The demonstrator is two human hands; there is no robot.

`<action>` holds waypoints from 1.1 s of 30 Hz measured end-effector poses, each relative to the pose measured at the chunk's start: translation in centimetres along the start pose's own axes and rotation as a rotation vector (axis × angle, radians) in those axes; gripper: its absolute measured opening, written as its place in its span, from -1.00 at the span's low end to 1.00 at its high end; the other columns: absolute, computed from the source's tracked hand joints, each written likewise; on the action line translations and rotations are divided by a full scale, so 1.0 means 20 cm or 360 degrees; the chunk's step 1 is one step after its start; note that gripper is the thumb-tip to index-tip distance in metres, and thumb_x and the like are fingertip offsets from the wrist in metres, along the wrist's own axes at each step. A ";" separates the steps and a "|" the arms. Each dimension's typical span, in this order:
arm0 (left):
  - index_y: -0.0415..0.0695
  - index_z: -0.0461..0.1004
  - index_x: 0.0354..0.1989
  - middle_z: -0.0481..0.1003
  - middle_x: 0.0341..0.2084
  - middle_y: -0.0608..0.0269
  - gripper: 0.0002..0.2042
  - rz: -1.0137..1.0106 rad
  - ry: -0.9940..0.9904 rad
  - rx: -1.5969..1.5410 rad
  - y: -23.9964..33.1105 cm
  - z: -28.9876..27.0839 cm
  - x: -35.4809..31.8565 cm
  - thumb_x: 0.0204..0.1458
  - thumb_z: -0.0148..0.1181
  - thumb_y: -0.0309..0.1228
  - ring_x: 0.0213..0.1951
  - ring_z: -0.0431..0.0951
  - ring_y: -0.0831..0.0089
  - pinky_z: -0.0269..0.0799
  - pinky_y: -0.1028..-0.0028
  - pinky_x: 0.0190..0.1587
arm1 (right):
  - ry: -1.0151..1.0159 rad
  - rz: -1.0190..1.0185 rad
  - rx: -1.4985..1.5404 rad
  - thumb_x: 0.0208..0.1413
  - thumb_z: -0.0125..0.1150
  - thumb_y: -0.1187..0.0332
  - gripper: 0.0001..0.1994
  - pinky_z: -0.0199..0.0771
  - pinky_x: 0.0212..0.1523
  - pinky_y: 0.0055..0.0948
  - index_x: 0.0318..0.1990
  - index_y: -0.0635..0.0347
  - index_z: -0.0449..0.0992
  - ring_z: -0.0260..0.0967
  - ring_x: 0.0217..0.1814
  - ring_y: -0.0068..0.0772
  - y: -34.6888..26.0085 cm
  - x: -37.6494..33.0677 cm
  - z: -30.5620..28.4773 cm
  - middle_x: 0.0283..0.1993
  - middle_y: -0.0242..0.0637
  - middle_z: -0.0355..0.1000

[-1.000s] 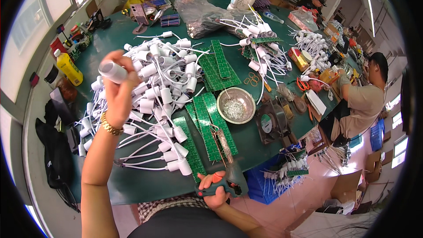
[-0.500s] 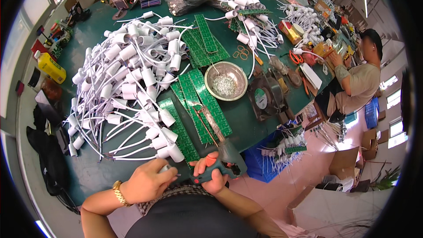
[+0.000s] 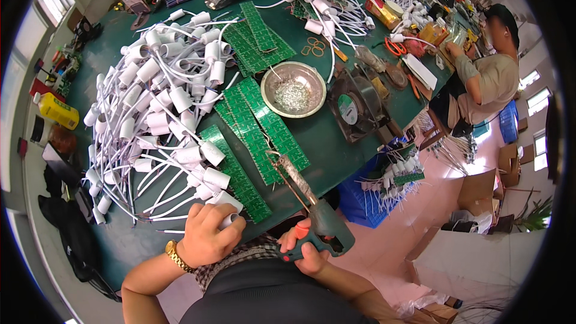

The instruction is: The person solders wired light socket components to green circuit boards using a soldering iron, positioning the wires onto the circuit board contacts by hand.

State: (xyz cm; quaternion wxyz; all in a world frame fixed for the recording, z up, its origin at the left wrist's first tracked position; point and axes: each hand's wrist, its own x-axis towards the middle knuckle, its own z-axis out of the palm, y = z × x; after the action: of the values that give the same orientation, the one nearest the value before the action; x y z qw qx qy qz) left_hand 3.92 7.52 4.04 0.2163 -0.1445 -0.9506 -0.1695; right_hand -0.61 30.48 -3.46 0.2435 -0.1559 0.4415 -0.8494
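Observation:
My left hand [image 3: 210, 237], with a gold watch at the wrist, is closed around a white lamp holder [image 3: 228, 221] at the table's near edge. In my right hand [image 3: 307, 253] is the handle of a soldering gun [image 3: 329, 228]. Its long tip points up and left, over the lower end of a green circuit board [image 3: 277, 126]. Another narrow green board [image 3: 237, 174] lies between that one and a large heap of white lamp holders with wires [image 3: 159, 99]. Several of those lie right beside my left hand.
Beyond the boards stands a metal bowl [image 3: 317, 81] with silvery bits in it. To its right sits a black fan [image 3: 360, 105]. A blue crate [image 3: 360, 201] stands below the table's right edge. Another person [image 3: 489, 78] works at the far right.
My left hand, with the lamp holder, has come up toward the heap's near end. The soldering gun has shifted slightly right and down in view. The whole view has moved a little too.

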 end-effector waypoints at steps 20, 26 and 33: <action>-0.28 0.47 -0.46 0.46 -0.35 0.26 -0.98 -0.1394 0.0420 -0.1838 -0.09 -0.09 0.00 -0.08 0.14 -0.64 -0.26 0.43 0.50 0.33 0.52 -0.14 | -0.0768 0.0967 -0.0970 0.04 0.18 0.29 -0.74 0.28 0.03 -0.39 -0.17 0.23 0.37 0.31 -0.07 -0.37 -0.29 -0.01 -0.09 -0.19 -0.24 0.34; -0.30 0.48 -0.44 0.45 -0.33 0.26 -0.97 -0.1341 0.0393 -0.1924 -0.10 -0.10 0.00 -0.07 0.14 -0.66 -0.26 0.42 0.54 0.34 0.55 -0.18 | -0.0340 0.1110 -0.0443 0.09 0.16 0.23 -0.68 0.28 0.05 -0.34 -0.11 0.26 0.34 0.31 -0.06 -0.35 -0.26 -0.06 -0.05 -0.16 -0.19 0.34; -0.30 0.49 -0.44 0.45 -0.32 0.26 -0.97 -0.1361 0.0363 -0.1974 -0.10 -0.10 0.00 -0.07 0.15 -0.66 -0.27 0.42 0.56 0.34 0.56 -0.18 | -0.0577 0.1163 -0.0749 0.05 0.22 0.15 -0.60 0.29 0.04 -0.37 -0.10 0.27 0.35 0.32 -0.07 -0.37 -0.24 -0.04 -0.11 -0.17 -0.22 0.35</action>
State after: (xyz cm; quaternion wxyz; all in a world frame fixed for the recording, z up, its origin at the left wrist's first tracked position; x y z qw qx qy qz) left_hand 3.97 4.97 5.22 0.1080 0.1598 -0.6262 -0.7554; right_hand -2.40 34.82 -0.74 0.5576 -0.1870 0.5985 -0.5440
